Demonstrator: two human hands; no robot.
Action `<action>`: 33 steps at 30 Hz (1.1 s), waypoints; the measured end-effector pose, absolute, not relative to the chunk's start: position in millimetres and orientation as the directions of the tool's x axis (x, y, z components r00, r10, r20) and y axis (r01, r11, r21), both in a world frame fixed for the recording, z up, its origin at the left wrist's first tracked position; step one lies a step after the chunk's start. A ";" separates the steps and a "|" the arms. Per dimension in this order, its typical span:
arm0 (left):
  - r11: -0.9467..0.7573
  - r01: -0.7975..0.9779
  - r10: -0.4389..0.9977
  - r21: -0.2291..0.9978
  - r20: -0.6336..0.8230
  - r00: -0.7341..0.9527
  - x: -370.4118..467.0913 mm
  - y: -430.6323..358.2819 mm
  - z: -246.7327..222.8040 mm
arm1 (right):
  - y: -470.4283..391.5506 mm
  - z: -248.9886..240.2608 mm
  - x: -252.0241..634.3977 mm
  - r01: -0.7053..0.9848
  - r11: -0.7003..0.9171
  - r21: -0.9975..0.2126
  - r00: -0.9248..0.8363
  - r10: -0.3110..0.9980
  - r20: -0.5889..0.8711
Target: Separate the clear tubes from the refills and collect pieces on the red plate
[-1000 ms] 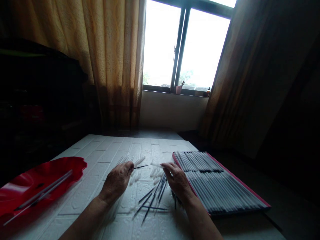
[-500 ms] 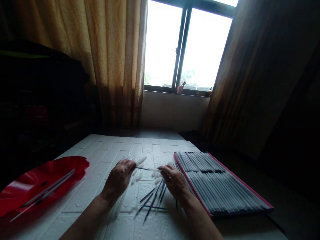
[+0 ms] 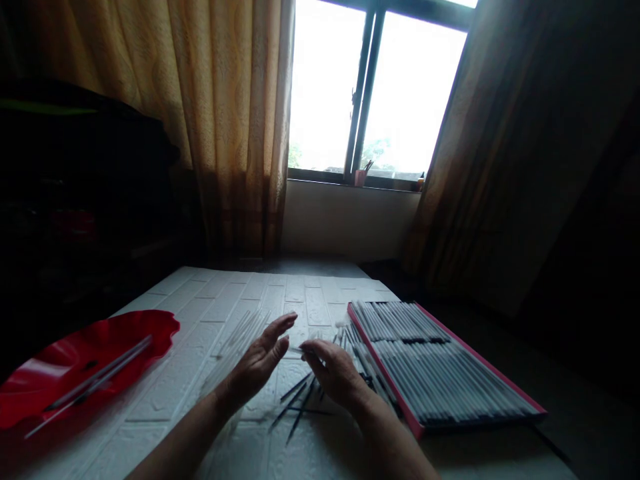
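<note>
My left hand (image 3: 261, 357) is raised over the table with its fingers stretched out and nothing in them. Facing it, my right hand (image 3: 334, 372) pinches a thin pale stick (image 3: 296, 349), its end poking out toward the left; the rest is hidden by the fingers. Dark thin sticks like pen refills (image 3: 299, 410) lie crossed beneath the right hand. Clear slender tubes (image 3: 243, 331) are spread behind and beside the left hand. More thin sticks (image 3: 345, 337) lie between the right hand and a pink-edged box (image 3: 379, 363), which holds rows of clear-barrelled pens (image 3: 465, 383).
A red scalloped dish (image 3: 125, 323) with a few long pens or tubes stands at the left on the white brick-patterned table (image 3: 210, 290). Farther back are a curtain (image 3: 235, 120) and a window, with a pink cup (image 3: 360, 177) on the sill.
My left hand has let go of the thin dark stick stretched between both hands and opened its fingers. My right hand has shifted slightly left and lower.
</note>
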State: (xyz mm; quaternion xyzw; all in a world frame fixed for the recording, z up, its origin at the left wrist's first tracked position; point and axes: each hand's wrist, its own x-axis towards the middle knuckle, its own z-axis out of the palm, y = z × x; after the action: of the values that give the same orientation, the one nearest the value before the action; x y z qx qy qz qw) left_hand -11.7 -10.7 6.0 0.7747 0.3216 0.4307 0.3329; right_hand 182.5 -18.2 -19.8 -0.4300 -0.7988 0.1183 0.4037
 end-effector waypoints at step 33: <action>-0.782 0.623 0.608 0.002 0.223 0.762 74.0 -19.4 14.1 | -7.3 1.6 220.8 -0.482 0.143 -0.865 0.109 0.989 0.102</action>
State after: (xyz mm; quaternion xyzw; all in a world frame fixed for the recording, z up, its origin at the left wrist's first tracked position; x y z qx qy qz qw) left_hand 74.0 -19.4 14.1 0.9379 0.3283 0.1065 -0.0360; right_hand 220.8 -7.3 1.6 -0.3444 -0.3682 0.5569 0.6601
